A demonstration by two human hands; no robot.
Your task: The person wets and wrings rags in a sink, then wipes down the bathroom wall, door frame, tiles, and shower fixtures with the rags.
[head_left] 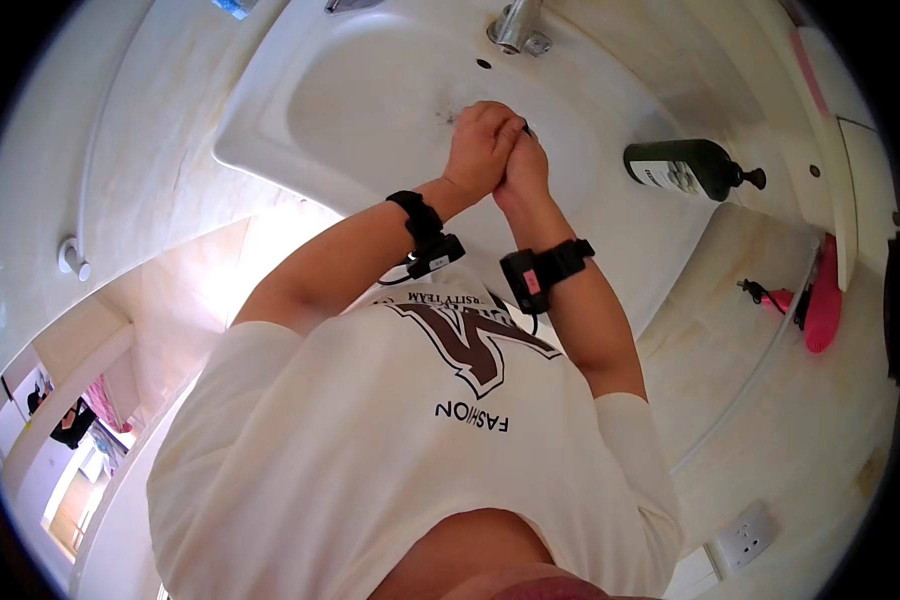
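Over the white washbasin (360, 130), my left hand (478, 142) and my right hand (526, 168) are pressed together, palm to palm as far as I can see, with fingers curled round each other. Most fingertips are hidden between them. A small dark spot shows at the top edge of the right hand; I cannot make out what it is. Beyond the hands stands the chrome tap (517, 28), and no water stream shows under it. Some dark specks mark the bowl just left of my hands.
A dark green pump bottle (680, 168) lies along the basin's right rim. Right of it, a pink device (823, 300) with a black cord hangs by the wall. A wall socket (747, 536) is at lower right, and a white rail (78, 200) runs along the left wall.
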